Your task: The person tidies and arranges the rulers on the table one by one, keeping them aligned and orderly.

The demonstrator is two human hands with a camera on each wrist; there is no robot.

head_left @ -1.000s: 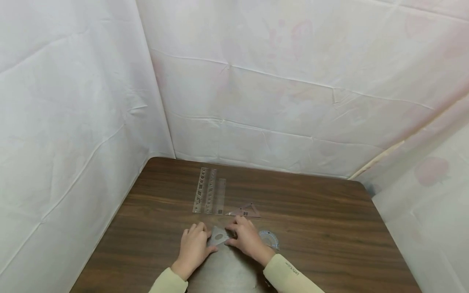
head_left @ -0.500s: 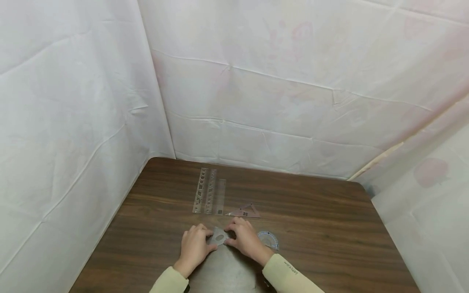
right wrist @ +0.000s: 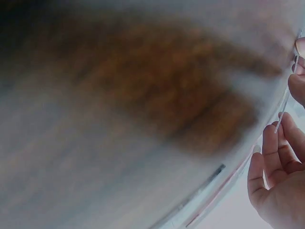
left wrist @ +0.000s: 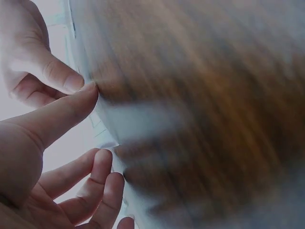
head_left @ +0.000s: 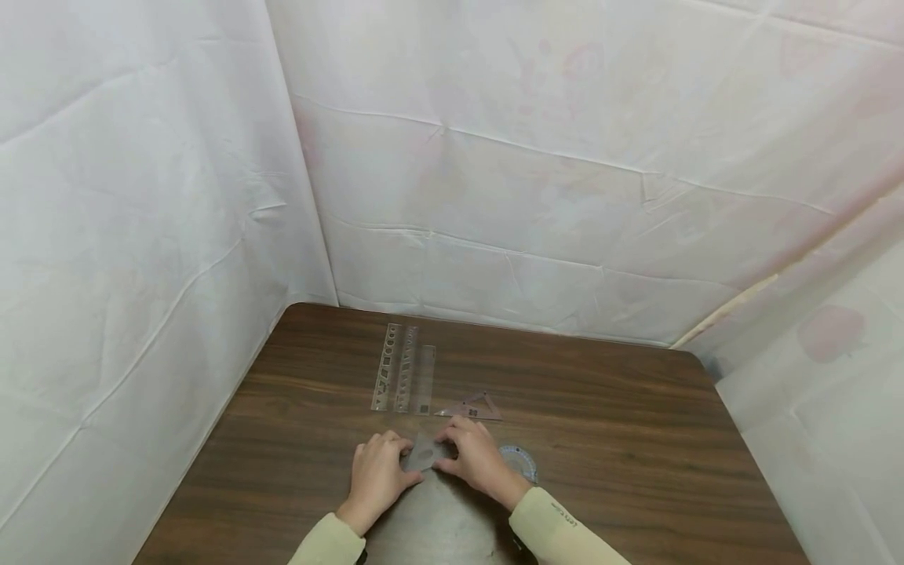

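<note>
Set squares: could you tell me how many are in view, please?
2: one set square held between the left hand and right hand, the other flat on the table just beyond.

Two bare hands (head_left: 431, 467), pale yellow-green long sleeves (head_left: 558, 530), small dark lettering on right cuff

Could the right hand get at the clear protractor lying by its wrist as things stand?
Probably yes, but not freely: the protractor lies flat on the table just beside the right hand with nothing between them, yet that hand and the left hand both hold a clear set square, which it would have to release first.
</note>
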